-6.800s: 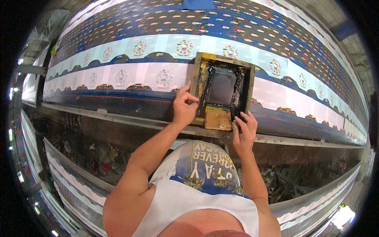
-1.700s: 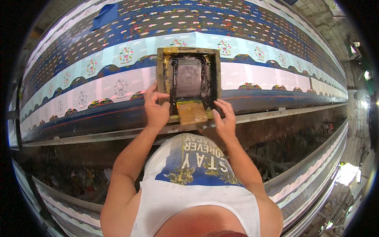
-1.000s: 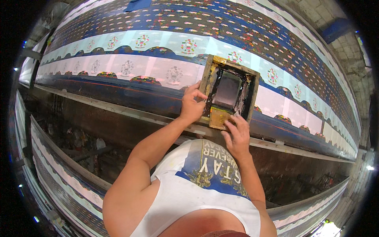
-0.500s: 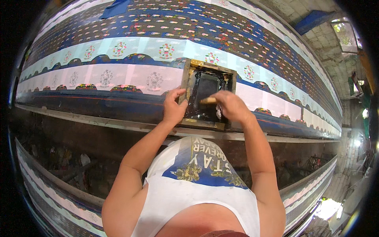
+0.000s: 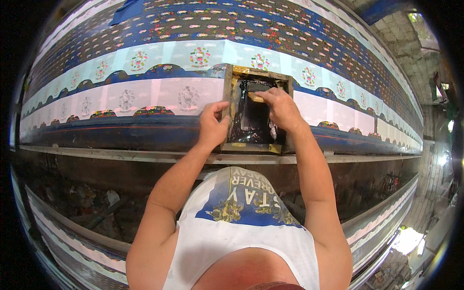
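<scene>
A wooden screen-printing frame [image 5: 289, 87] lies on the long table, with dark ink smeared over its mesh and yellowish tape at its corners. My left hand [image 5: 214, 124] is closed on the frame's left rail, thumb and fingers along the wood. Inside the frame, my right hand [image 5: 284, 111] grips a small squeegee [image 5: 258, 96] by its light wooden edge, near the far end of the mesh. A row of pale pink fabric pieces [image 5: 162, 94] runs out to both sides of the frame. Those on the left carry dark outline figures; the frame hides whatever lies beneath it.
Beyond the pink row is a row of light blue pieces [image 5: 176, 53] with coloured prints. The table [image 5: 96, 133] has a dark, ink-stained surface and a pale front ledge [image 5: 121, 154]. A blue cloth [image 5: 128, 10] lies at the far left. Another printed table [image 5: 82, 244] stands behind me.
My right hand has pushed the squeegee away from me, from the middle of the mesh toward its far end. The left hand stays on the frame's left rail.
</scene>
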Motion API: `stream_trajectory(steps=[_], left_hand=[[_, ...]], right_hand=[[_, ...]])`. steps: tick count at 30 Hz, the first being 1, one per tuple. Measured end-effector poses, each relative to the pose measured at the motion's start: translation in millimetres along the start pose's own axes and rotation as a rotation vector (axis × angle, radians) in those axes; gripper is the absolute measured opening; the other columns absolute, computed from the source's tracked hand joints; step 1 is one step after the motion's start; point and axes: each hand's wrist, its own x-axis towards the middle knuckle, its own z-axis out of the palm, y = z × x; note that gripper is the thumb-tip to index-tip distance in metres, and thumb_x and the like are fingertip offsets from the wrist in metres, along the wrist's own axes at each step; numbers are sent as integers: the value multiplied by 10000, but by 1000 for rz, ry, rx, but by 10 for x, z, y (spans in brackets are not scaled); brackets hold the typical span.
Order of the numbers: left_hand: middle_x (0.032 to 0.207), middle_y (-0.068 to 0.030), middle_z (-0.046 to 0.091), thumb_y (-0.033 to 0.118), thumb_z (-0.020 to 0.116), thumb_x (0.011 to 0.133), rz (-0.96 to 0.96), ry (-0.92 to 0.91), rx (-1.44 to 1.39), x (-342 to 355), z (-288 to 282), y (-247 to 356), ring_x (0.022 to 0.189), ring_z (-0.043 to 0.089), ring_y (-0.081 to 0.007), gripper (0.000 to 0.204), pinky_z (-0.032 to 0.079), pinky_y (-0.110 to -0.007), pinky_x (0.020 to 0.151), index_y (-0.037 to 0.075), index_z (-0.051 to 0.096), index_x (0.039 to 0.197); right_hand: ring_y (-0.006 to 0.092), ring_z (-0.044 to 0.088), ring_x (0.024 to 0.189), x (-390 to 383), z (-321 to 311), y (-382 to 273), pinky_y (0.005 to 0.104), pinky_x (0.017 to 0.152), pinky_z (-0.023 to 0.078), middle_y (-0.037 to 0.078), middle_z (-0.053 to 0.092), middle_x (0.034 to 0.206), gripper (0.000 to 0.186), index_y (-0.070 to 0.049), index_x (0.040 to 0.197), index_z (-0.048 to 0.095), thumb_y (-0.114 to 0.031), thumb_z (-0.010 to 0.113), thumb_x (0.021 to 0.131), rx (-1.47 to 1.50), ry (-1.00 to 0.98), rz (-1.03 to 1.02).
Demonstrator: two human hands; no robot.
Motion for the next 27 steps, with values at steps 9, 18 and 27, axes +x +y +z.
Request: stream_trajectory(steps=[9, 18, 27], left_hand=[[1374, -155, 693, -99, 785, 891, 119, 42, -62, -20, 68, -39, 1269, 706, -309, 467, 594, -402, 1055, 44, 741, 1333], [1538, -212, 630, -65, 781, 876, 176, 67, -75, -83, 152, -237, 1435, 615, -380, 527, 513, -446, 1200, 67, 730, 1384], [1564, -214, 637, -110, 739, 776, 196, 68, 73, -149, 202, -159, 1485, 564, -405, 485, 446, -480, 1252, 78, 804, 1218]], right_hand=[[404, 700, 1121, -774, 238, -497, 515, 995, 542, 166, 739, 1177, 535, -81, 1342, 766, 72, 693, 835, -2, 40, -36], [415, 670, 1208, -1089, 262, -779, 534, 1100, 523, 176, 724, 1248, 525, -66, 1357, 752, 48, 739, 845, 92, 2, 13], [407, 621, 1397, -1497, 287, -469, 503, 1188, 492, 188, 698, 1420, 439, -50, 1334, 772, -159, 867, 919, 40, 357, 258]])
